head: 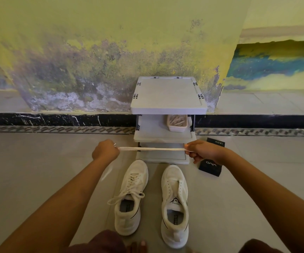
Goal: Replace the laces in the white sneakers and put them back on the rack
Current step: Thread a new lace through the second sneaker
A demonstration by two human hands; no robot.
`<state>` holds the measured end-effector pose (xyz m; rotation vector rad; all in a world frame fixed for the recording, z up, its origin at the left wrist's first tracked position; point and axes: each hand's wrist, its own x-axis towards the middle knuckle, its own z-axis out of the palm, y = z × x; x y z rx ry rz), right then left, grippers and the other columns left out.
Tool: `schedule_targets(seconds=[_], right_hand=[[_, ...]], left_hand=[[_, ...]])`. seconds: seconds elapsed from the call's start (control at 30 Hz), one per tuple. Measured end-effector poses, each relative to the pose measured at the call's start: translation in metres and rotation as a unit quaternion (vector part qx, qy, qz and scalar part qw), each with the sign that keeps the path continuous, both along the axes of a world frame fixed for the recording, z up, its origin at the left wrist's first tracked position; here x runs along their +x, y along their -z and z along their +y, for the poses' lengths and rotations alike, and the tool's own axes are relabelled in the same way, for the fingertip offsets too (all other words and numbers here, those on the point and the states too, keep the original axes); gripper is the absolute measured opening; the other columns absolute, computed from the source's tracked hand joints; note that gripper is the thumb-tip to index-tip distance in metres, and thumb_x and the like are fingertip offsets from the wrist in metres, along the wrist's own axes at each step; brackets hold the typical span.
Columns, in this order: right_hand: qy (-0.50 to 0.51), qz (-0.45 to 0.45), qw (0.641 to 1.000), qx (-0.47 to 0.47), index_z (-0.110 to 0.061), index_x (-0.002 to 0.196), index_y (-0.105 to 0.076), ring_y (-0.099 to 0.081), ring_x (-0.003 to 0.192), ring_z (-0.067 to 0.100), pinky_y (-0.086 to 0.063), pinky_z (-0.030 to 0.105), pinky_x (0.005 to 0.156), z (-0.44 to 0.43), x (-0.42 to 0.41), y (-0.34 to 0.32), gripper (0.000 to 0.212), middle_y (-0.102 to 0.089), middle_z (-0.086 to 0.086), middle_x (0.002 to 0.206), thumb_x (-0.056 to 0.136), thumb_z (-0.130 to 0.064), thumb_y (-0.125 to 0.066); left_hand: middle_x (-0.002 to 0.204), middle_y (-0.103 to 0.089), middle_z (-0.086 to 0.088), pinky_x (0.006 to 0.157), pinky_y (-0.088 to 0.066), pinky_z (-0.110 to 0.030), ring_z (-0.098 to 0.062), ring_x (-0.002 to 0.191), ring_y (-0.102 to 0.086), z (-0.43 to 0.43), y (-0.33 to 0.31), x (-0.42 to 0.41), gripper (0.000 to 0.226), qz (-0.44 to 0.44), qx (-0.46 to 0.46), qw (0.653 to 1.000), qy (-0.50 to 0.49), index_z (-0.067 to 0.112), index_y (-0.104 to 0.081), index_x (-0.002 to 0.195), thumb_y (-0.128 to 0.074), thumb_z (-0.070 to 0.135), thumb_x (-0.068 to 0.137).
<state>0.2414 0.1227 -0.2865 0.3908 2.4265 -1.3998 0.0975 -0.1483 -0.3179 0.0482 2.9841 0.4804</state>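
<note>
Both hands, left hand (104, 150) and right hand (203, 152), pinching flat woven lace (151, 149), stretching it taut above white mesh sneakers (131, 196)

Woven lace (151, 149) — matt plastic rack (167, 95)

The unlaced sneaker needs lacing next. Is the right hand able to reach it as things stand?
Probably yes: nothing lies between the right hand and the unlaced sneaker, though both it and the left hand grip the stretched lace.
</note>
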Motion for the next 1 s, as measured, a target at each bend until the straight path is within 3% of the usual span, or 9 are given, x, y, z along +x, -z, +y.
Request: schedule_targets(seconds=[0.27,0.4,0.5,0.6,0.63,0.73,0.8,0.9,1.0], right_hand=[[0.036,0.078,0.995,0.041,-0.013,0.092,-0.07,-0.055,0.068,0.007,-0.045,0.011,0.059,0.012,0.004,0.002,0.013,-0.064,-0.002,0.075,0.091,-0.014,-0.057],[0.026,0.072,0.983,0.168,-0.01,0.094,-0.071,-0.054,0.067,0.004,-0.042,0.013,0.063,0.012,0.001,0.001,0.012,-0.063,-0.003,0.075,0.089,-0.012,-0.06],[-0.011,-0.007,0.932,0.362,-0.011,0.108,-0.064,-0.058,0.083,0.014,-0.049,0.026,0.081,0.011,-0.001,0.004,0.02,-0.062,0.001,0.091,0.09,-0.015,-0.057],[-0.044,-0.118,0.85,0.511,-0.013,0.111,-0.057,-0.053,0.085,0.016,-0.046,0.028,0.083,0.003,0.007,0.006,0.023,-0.054,0.002,0.089,0.09,-0.024,-0.056],[-0.049,-0.143,0.832,0.534,-0.013,0.11,-0.058,-0.052,0.085,0.016,-0.045,0.028,0.083,0.001,0.01,0.004,0.024,-0.053,0.001,0.089,0.09,-0.026,-0.057],[-0.091,-0.197,0.788,0.576,-0.015,0.122,-0.054,-0.051,0.111,0.025,-0.038,0.04,0.1,-0.004,0.014,-0.003,0.038,-0.057,0.006,0.114,0.09,-0.034,-0.055],[-0.133,-0.172,0.827,0.519,-0.018,0.137,-0.041,-0.037,0.131,0.03,-0.024,0.049,0.11,-0.011,0.014,-0.006,0.052,-0.044,0.008,0.14,0.092,-0.042,-0.051],[-0.089,-0.028,0.973,0.209,-0.019,0.144,-0.034,-0.032,0.137,0.022,-0.023,0.038,0.112,-0.029,0.012,-0.02,0.055,-0.035,0.004,0.149,0.095,-0.04,-0.049],[0.007,0.089,0.996,-0.008,-0.021,0.134,-0.049,-0.042,0.121,0.009,-0.028,0.025,0.102,-0.035,0.009,-0.034,0.038,-0.049,-0.007,0.13,0.097,-0.031,-0.048]], left_hand=[[0.085,-0.055,-0.008,0.062,-0.041,-0.032,-0.023,0.074,-0.052,-0.006,0.0,0.0,0.019,-0.005,-0.002,1.0,-0.026,0.008,-0.064,0.1,-0.055,0.022,0.091],[0.081,-0.057,-0.01,0.06,-0.038,-0.029,-0.022,0.07,-0.051,0.004,0.0,0.006,0.016,-0.026,0.099,0.995,0.016,0.007,-0.065,0.093,-0.056,0.02,0.091],[0.077,-0.051,-0.007,0.063,-0.038,-0.029,-0.021,0.067,-0.049,0.02,-0.013,0.019,0.019,-0.074,0.212,0.973,0.056,0.009,-0.056,0.085,-0.051,0.025,0.094],[0.098,-0.058,-0.024,0.074,-0.044,-0.037,-0.035,0.079,-0.056,0.039,-0.028,0.032,0.023,-0.15,0.281,0.946,0.053,0.005,-0.053,0.109,-0.041,0.021,0.098],[0.079,-0.05,-0.017,0.073,-0.043,-0.037,-0.03,0.068,-0.052,0.045,-0.032,0.037,0.024,-0.162,0.311,0.934,0.072,0.003,-0.054,0.11,-0.04,0.018,0.098],[0.071,-0.044,-0.006,0.072,-0.039,-0.032,-0.015,0.061,-0.044,0.064,-0.041,0.053,0.028,-0.16,0.412,0.89,0.114,0.009,-0.057,0.082,-0.035,0.011,0.099],[0.072,-0.053,-0.004,0.072,-0.041,-0.028,-0.015,0.069,-0.051,0.078,-0.052,0.063,0.03,-0.176,0.454,0.866,0.115,0.013,-0.058,0.078,-0.037,0.011,0.099],[0.097,-0.064,-0.001,0.083,-0.043,-0.03,-0.015,0.097,-0.055,0.099,-0.063,0.072,0.026,-0.225,0.476,0.837,0.149,0.016,-0.064,0.088,-0.04,0.015,0.099],[0.103,-0.063,0.002,0.082,-0.041,-0.029,-0.013,0.102,-0.054,0.112,-0.067,0.076,0.027,-0.251,0.5,0.812,0.165,0.021,-0.068,0.092,-0.042,0.018,0.099]])
